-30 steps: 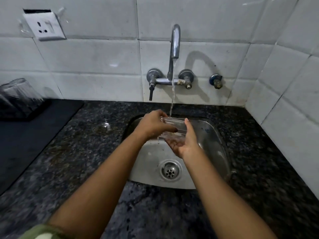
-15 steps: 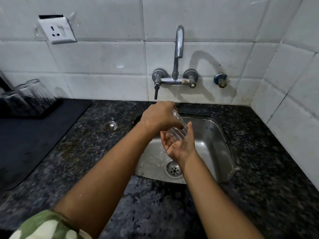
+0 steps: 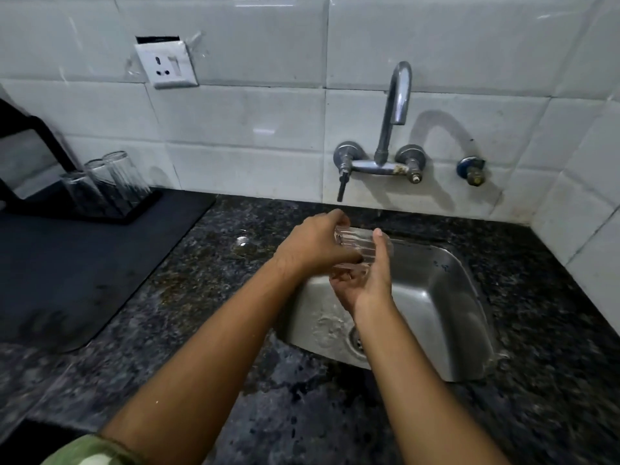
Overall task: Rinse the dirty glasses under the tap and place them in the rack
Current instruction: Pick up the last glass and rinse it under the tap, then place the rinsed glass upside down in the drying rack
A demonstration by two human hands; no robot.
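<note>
Glass point(image 3: 365, 245) half hidden between hands

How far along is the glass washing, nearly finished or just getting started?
Partly done, it seems. Three glasses already stand upside down in the black rack at the far left. One ribbed glass is in hand over the sink, gripped by the left hand and cupped by the right hand. No water shows at the tap, so racking looks next. No other dirty glasses are visible.

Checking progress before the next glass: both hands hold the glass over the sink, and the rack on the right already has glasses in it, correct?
Wrong side. The head view shows the rack on the left, with glasses in it. Both hands, left and right, hold the glass over the sink.
</note>
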